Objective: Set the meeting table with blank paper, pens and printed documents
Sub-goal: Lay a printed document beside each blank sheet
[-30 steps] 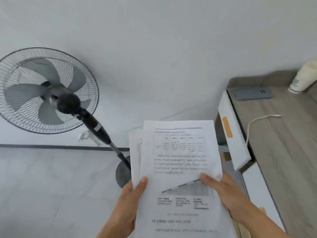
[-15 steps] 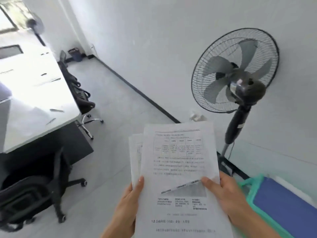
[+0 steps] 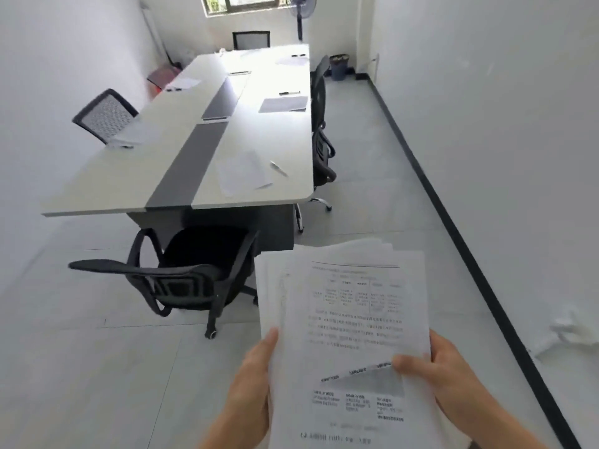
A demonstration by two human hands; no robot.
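Observation:
A stack of printed documents (image 3: pixel 350 325) with a table and text on the top page is in front of me, low and right of centre. My left hand (image 3: pixel 252 380) grips its left edge, thumb on top. My right hand (image 3: pixel 444 371) grips the right edge, thumb on the page. Ahead stands the long white meeting table (image 3: pixel 129 176) with a grey centre strip. On it lie blank paper (image 3: pixel 243 173) with a pen (image 3: pixel 278 168) beside it, and further sheets and pens at the other seats.
A black office chair (image 3: pixel 191 273) stands at the table's near end, between me and it. More chairs (image 3: pixel 321 137) line the right side and one (image 3: pixel 103 115) the left. A bin (image 3: pixel 338 66) and a fan (image 3: pixel 301 14) stand at the far end. Open floor runs along the right wall.
My view has swung left, from the fan and wall to the meeting table down the room. Both hands keep the same hold on the documents.

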